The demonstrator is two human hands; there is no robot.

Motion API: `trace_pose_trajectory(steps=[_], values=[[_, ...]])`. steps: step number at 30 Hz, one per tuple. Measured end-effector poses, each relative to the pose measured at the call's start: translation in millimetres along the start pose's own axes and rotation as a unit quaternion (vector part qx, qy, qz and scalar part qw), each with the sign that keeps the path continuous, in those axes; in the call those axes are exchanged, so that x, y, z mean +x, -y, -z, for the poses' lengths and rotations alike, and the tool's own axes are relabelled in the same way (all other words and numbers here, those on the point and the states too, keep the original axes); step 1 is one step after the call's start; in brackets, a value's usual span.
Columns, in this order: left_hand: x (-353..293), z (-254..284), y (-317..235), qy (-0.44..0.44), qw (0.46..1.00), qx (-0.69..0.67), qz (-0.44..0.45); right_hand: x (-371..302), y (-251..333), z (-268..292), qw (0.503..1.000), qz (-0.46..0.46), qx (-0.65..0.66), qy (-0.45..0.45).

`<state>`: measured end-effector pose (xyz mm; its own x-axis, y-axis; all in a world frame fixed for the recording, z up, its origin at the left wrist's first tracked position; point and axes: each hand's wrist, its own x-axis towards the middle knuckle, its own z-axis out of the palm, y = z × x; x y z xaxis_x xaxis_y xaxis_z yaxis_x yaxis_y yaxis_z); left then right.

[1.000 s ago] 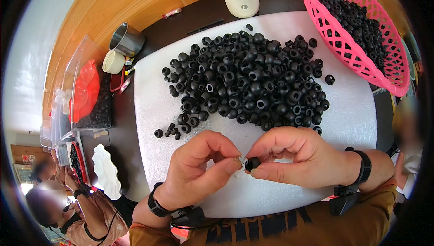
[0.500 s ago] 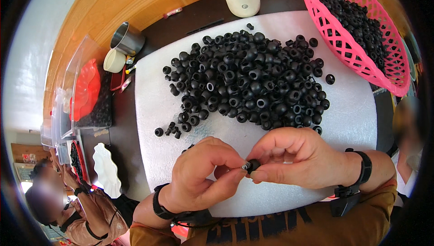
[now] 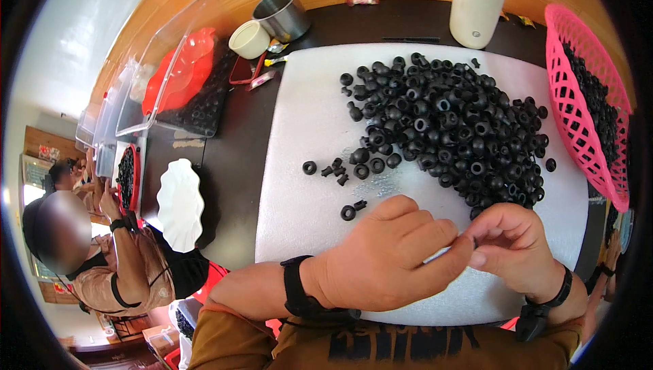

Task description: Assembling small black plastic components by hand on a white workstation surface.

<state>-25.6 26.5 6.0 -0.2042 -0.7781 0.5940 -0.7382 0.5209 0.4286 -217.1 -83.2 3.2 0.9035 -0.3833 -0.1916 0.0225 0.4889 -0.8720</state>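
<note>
My left hand (image 3: 401, 261) and my right hand (image 3: 513, 244) meet fingertip to fingertip over the near right part of a white foam sheet (image 3: 299, 111). Between the right thumb and fingers shows a small dark bit of a black ball-shaped cord-lock piece (image 3: 475, 241), mostly covered. The left fingers are closed in a pinch; what they hold is hidden. Beyond the hands lies a heap of hollow black balls (image 3: 462, 125) with round holes. Left of the heap are several small black plugs (image 3: 337, 169) and a loose black ball (image 3: 347, 213).
A pink lattice basket (image 3: 564, 91) of black pieces stands at the right. Behind the sheet are a cream bottle (image 3: 479, 3), a steel cup (image 3: 289, 20) and a cream cup (image 3: 249, 40). Leftward are a clear bin (image 3: 139, 122), a white wavy tray (image 3: 180, 207) and another person (image 3: 129, 261).
The view has swung left, so everything sits farther right. The spring and black ball seen between my fingertips are now mostly hidden; my left hand has turned its back upward.
</note>
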Motion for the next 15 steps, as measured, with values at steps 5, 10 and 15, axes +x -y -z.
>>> trace_pose_trajectory(steps=[5, 10, 15], values=[[0, -1, -8, 0.008, 0.994, 0.104, -0.014, 0, 5, 4, 0.998, -0.002, 0.011, -0.055], [-2, -5, -13, -0.040, 0.997, 0.064, -0.024, 1, 5, 2, 1.000, 0.020, 0.001, 0.003], [-3, -4, -14, -0.060, 0.996, 0.057, -0.041, -1, 8, -6, 0.999, -0.008, 0.045, 0.002]])
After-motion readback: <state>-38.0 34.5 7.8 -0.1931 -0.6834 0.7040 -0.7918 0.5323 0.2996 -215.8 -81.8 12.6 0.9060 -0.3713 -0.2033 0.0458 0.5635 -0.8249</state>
